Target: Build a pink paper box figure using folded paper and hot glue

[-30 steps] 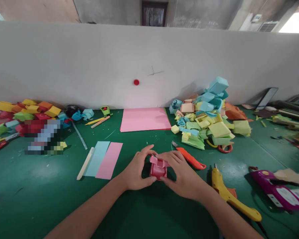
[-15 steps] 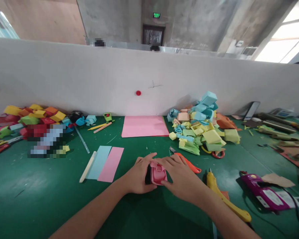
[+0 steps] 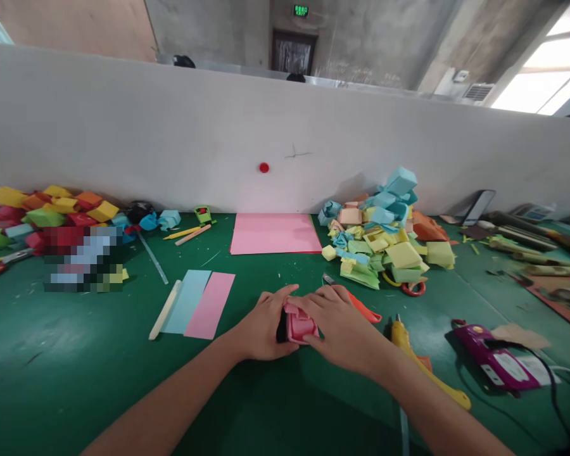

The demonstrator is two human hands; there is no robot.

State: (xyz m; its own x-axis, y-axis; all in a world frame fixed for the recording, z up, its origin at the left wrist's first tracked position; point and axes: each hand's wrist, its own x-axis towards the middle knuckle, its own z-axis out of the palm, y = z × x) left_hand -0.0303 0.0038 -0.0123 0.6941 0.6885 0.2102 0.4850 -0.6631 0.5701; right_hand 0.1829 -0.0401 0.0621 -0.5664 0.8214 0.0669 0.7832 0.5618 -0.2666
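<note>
A small pink folded paper box (image 3: 300,325) rests on the green mat, held between both my hands. My left hand (image 3: 261,326) cups its left side, thumb below and fingers curled over the top edge. From the right, my right hand (image 3: 339,326) presses fingertips onto the box's top flaps. An orange utility knife (image 3: 361,305) lies just behind my right hand, partly hidden by it.
Light blue and pink paper strips (image 3: 197,303) with a cream stick lie to the left. A pink sheet (image 3: 274,233) lies by the white partition. Heaps of folded paper boxes (image 3: 384,237) stand right and far left (image 3: 52,212). A yellow glue gun (image 3: 427,367) and purple tool (image 3: 494,361) lie right.
My hands have lowered the pink box onto the mat and closed in on it, pressing its raised flaps down. The view has tilted up slightly.
</note>
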